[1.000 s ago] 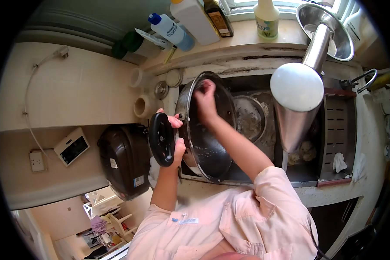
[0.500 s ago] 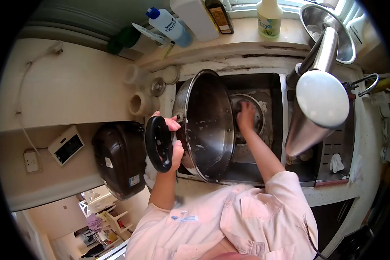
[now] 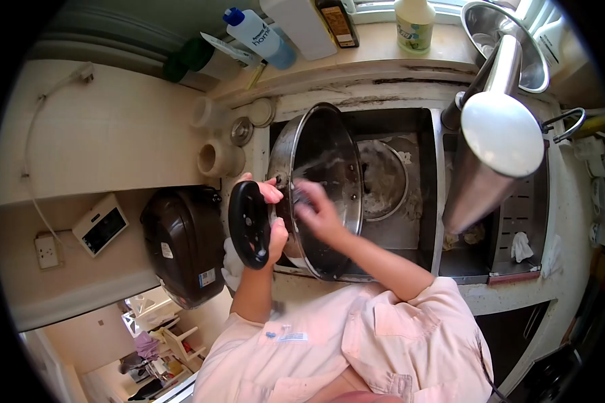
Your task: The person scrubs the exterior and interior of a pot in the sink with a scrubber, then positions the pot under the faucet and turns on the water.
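Note:
A large steel pan is tipped on its side over the sink, its open inside facing right, with pale suds and flecks on it. My left hand is closed around its black handle at the left. Inside the pan, close to its left wall, is my right hand. Its fingers are curled and blurred around something small and greyish that I cannot make out. Beyond the pan's right rim, a round metal basin with cloudy water lies in the sink.
A wide steel faucet-like cylinder stands over the right sink side. Bottles, including a blue-capped bottle, and a metal bowl line the sill. A dark brown appliance stands at left, near small jars.
My right hand has moved left from the basin in the sink into the tilted pan. My left hand still holds the handle, and the pan has hardly moved.

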`<state>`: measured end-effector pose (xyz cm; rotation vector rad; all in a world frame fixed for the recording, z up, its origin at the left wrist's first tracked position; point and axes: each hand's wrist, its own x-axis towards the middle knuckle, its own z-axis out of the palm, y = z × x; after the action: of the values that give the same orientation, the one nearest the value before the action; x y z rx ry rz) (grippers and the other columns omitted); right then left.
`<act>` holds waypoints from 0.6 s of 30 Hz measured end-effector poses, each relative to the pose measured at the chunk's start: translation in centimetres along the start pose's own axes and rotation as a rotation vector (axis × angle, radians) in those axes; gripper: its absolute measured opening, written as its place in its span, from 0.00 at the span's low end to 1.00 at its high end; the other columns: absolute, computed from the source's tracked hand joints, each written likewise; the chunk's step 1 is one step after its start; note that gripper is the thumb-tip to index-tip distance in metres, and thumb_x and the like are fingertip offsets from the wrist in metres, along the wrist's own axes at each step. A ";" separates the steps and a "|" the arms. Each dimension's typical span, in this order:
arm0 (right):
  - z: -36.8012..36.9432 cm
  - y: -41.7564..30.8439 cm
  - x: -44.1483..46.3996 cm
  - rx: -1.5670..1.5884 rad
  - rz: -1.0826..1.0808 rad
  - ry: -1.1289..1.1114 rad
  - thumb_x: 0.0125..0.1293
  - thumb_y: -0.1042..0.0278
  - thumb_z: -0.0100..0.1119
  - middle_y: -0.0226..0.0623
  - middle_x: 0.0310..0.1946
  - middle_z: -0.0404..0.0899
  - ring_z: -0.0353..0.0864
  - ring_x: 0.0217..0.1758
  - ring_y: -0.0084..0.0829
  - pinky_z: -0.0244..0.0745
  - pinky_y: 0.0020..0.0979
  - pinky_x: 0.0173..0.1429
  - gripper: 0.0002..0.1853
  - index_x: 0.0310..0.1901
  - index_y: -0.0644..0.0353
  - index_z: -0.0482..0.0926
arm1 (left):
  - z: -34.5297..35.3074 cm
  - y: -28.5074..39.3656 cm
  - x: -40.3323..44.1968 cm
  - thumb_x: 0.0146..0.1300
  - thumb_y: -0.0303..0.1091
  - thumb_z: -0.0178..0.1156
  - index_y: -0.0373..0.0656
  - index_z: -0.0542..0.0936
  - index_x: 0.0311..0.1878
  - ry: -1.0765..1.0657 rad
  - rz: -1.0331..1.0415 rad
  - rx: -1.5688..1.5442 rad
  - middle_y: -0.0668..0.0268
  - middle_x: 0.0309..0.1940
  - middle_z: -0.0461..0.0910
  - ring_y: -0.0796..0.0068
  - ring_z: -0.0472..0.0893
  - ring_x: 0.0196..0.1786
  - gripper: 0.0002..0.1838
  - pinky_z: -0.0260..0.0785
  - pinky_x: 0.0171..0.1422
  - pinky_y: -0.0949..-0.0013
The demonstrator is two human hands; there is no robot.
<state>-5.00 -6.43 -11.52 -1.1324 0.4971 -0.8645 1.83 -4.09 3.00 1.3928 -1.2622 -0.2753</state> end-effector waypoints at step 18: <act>-13.9 10.1 -3.1 -0.617 0.560 0.284 0.50 0.73 0.59 0.42 0.40 0.77 0.77 0.41 0.36 0.73 0.34 0.47 0.20 0.48 0.58 0.79 | 0.3 0.0 -1.2 0.38 0.27 0.52 0.33 0.61 0.55 -0.084 0.102 -0.003 0.59 0.35 0.69 0.67 0.72 0.42 0.34 0.58 0.65 0.52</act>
<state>-13.64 -10.25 -26.23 -1.3257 1.3098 -0.3754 1.13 -3.37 2.33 1.3210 -1.3969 -0.2671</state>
